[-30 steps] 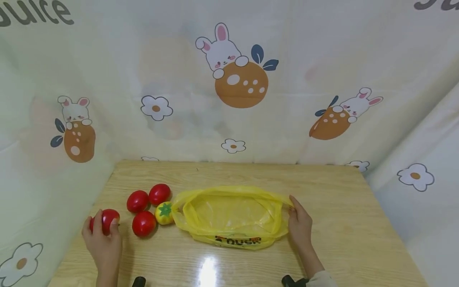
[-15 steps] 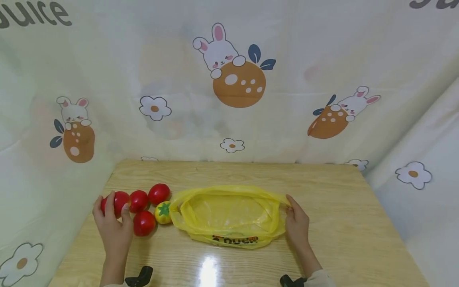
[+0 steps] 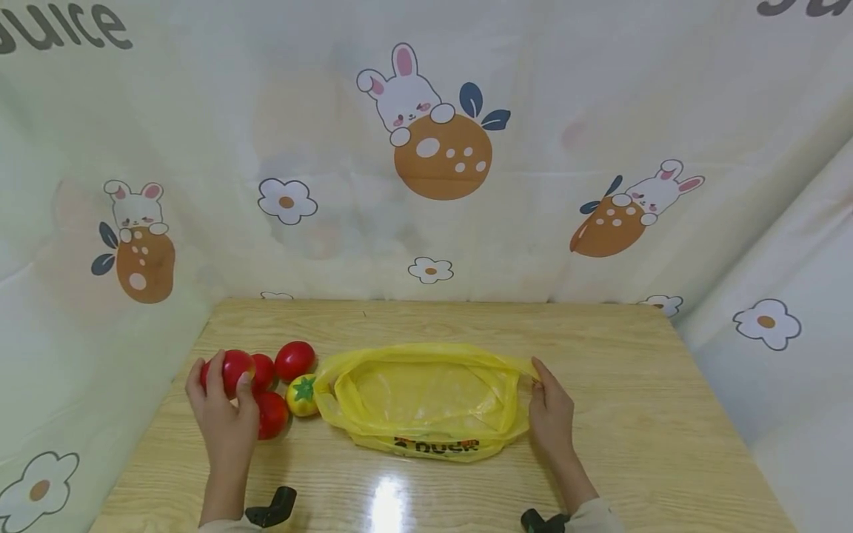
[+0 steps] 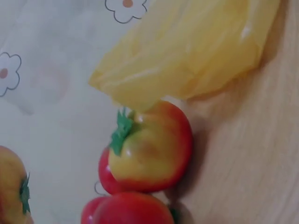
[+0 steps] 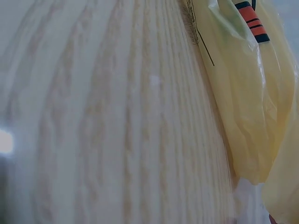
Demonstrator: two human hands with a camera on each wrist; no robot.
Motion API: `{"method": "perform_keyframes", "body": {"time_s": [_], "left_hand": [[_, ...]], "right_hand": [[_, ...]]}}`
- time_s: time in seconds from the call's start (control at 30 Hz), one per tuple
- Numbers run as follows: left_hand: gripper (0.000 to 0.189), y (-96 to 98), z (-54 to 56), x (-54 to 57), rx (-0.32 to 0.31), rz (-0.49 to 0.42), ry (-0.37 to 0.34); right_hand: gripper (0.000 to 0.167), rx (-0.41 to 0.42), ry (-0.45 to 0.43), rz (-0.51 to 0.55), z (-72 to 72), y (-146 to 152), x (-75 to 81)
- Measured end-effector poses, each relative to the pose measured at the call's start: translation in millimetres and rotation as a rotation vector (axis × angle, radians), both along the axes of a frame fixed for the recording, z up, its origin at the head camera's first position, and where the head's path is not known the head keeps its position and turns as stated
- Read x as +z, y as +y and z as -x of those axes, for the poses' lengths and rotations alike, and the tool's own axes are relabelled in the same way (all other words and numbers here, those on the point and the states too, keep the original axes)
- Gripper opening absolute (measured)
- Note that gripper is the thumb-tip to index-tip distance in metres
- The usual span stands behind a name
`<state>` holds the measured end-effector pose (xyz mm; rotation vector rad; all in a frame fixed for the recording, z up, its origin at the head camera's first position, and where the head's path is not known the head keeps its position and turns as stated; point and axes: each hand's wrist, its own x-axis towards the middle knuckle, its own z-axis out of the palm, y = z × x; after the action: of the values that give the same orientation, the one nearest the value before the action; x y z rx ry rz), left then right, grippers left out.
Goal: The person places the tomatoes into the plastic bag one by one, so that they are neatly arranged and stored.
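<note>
My left hand (image 3: 226,422) grips a red tomato (image 3: 235,372) at the left of the table. Right beside it sit more red tomatoes, one in front (image 3: 270,416) and one behind (image 3: 295,361), with another partly covered. A tomato with its yellow top and green leafy crown (image 3: 303,395) lies against a yellow plastic bag (image 3: 420,389). The bag stands with its mouth spread wide. At the bag's right end, my right hand (image 3: 553,418) pinches the rim. The left wrist view shows the yellow-topped tomato (image 4: 149,147) close under the bag's edge.
The wooden table (image 3: 613,377) reaches back to a patterned curtain (image 3: 333,148), which also hangs along both sides. Black wrist mounts show at the left wrist (image 3: 272,508) and the right wrist (image 3: 543,522). A bright reflection lies on the tabletop in front of the bag.
My left hand has carried its tomato right and away from me, up to the other tomatoes, and now overlaps them. My right hand keeps its hold on the bag, nearly still.
</note>
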<state>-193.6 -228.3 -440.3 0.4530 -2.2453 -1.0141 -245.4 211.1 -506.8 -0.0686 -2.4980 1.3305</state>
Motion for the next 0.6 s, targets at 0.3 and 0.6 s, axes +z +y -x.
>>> {"method": "perform_keyframes", "body": {"time_s": [0.3, 0.6], "left_hand": [[0.053, 11.1, 6.2, 6.7, -0.013, -0.015, 0.037], [0.052, 21.3, 12.4, 6.5, -0.056, 0.092, 0.178]], "right_hand": [[0.048, -0.009, -0.082, 0.039, 0.3, 0, -3.4], [0.048, 0.025, -0.067, 0.031, -1.4, 2, -8.7]]}}
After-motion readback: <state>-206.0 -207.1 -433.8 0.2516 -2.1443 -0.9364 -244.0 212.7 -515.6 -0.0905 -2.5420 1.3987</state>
